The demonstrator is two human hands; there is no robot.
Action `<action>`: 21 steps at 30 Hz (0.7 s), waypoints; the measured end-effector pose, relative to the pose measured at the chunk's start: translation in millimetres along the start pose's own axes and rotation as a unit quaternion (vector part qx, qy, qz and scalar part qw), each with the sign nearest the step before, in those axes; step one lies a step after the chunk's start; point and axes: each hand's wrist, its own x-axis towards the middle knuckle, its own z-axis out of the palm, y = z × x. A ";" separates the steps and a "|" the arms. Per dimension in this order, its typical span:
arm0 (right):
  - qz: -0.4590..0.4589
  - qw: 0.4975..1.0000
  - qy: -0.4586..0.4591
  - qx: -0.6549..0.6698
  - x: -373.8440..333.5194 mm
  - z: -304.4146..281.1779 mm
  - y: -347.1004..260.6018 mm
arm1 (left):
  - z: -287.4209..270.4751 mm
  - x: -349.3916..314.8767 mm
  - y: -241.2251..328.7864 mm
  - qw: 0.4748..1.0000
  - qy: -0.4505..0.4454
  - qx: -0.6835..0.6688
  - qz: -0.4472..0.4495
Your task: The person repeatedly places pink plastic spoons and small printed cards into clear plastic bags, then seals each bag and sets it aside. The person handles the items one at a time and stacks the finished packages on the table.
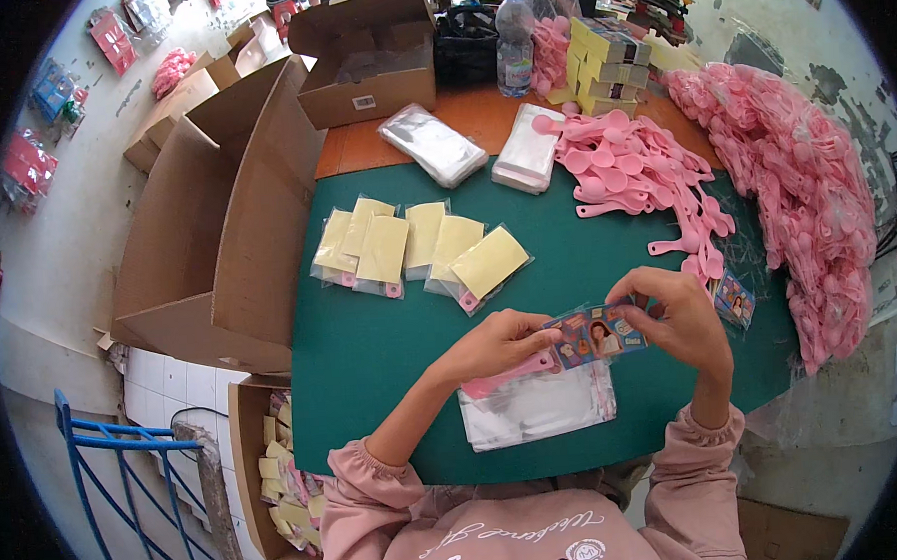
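Pink plastic and printed card meet between the hands: the left hand (496,343) pinches the left end of a colourful picture card (599,335) together with a pink spoon-shaped piece (508,374), and the right hand (682,318) closes its fingers on the card's right end. Both are held just above a stack of clear plastic sleeves (536,408) lying on the green mat (372,363). To do this step well, keep the card flat, align the pink piece along its lower edge, and grip only at the ends so the printed face stays uncreased. Six filled packets (415,249), yellow-backed with pink tips showing, lie fanned in a row farther up the mat. Two more sleeve bundles (433,144) rest where the mat meets the brown tabletop. A heap of loose pink spoons (634,167) spreads to the right, a second picture card (735,300) at its near edge. Yellow cartons (604,68) stand stacked behind, beside a water bottle (515,42) and an open cardboard box (364,58).
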 end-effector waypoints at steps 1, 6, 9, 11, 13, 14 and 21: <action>-0.001 1.000 0.000 0.001 -0.9 2.2 -1.5 | 0.0 -0.7 0.7 1.000 0.002 0.010 -0.004; -0.066 0.998 0.015 0.012 1.1 25.9 -0.1 | 3.4 0.8 3.6 0.999 -0.032 -0.028 0.019; 0.000 0.992 -0.065 0.109 7.8 38.5 7.0 | 5.4 -1.0 12.6 0.998 -0.051 -0.033 -0.004; 0.003 0.991 -0.067 0.117 8.5 50.5 16.1 | 8.8 -2.3 10.7 0.999 -0.038 -0.032 -0.001; -0.095 0.991 -0.060 0.073 8.8 57.2 24.7 | 11.3 -2.8 3.7 0.994 0.041 0.086 0.046; -0.095 0.991 -0.061 0.073 9.2 56.6 25.8 | 9.6 -4.5 4.9 0.994 0.041 0.085 0.045; 0.095 0.958 -0.005 0.271 12.6 43.0 50.5 | -35.0 -13.5 -8.5 0.995 -0.080 -0.064 0.021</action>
